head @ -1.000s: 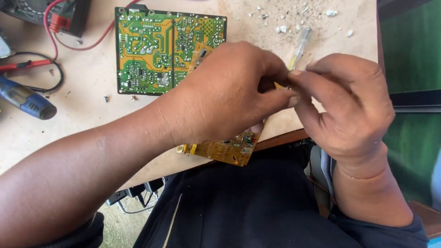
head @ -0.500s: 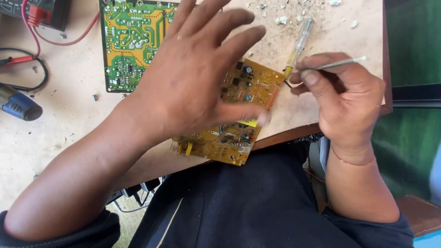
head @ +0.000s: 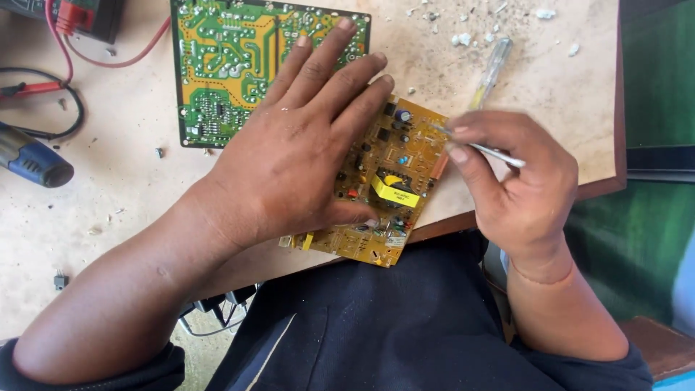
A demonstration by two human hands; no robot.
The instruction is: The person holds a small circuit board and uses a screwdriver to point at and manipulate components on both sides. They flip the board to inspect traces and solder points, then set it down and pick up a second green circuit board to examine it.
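Left hand spread flat, pressing yellow circuit board, covering its left half. Right hand just beside board's right edge, pinching thin metal tool, tip blurred. Green circuit board partly under left fingertips. Screwdriver beyond right hand. Worn, crumb-littered wooden table; green wall past right hand.

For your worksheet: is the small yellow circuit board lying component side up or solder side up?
Component side up. The small yellow circuit board shows a yellow-taped transformer and capacitors on top, lying flat under the left hand.
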